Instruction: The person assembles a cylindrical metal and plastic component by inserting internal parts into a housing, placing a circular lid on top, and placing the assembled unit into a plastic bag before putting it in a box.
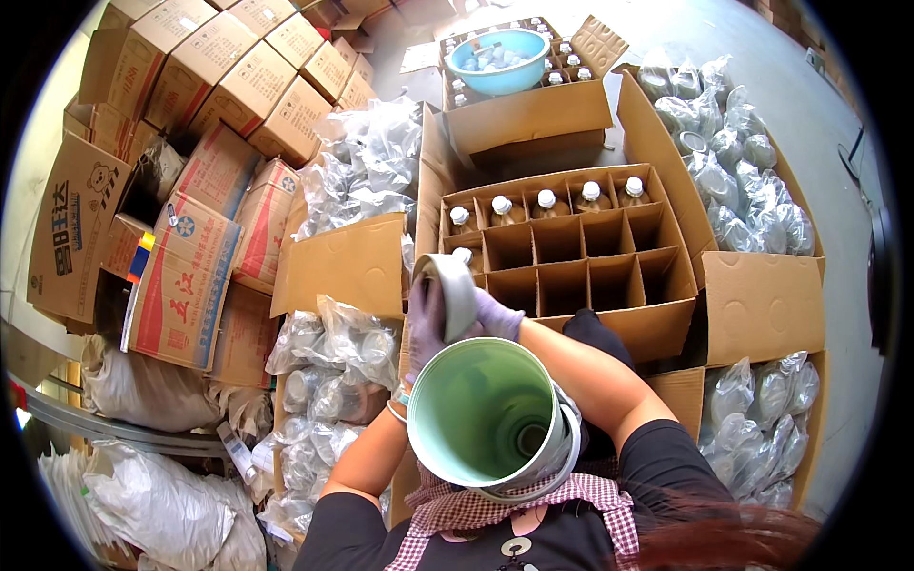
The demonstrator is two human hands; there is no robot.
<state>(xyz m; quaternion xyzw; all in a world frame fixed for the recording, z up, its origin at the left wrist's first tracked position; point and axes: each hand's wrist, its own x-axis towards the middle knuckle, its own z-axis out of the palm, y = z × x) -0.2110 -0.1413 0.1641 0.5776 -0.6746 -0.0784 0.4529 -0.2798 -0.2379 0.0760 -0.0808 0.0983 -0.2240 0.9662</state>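
My left hand (426,319), in a thin purple-grey glove, is wrapped round a grey, round, cup-like piece (461,297) with a thick rim. Against the lower right edge of that piece lies my right hand (499,316), gloved alike, its fingers mostly hidden. Just below the hands, close to my chest, a pale green bucket (481,409) with a handle shows its open mouth and hollow inside. Beyond the hands stands a divided cardboard box (609,322); white-capped bottles (546,202) fill its far row, and several nearer compartments hold none. One white cap shows beside the grey piece.
Open boxes of plastic-wrapped items (357,157) stand left, with more wrapped items (747,181) at right. A blue basin (500,62) rests on a far box of bottles. Stacked cartons (219,81) rise at far left; white sacks (162,504) lie lower left.
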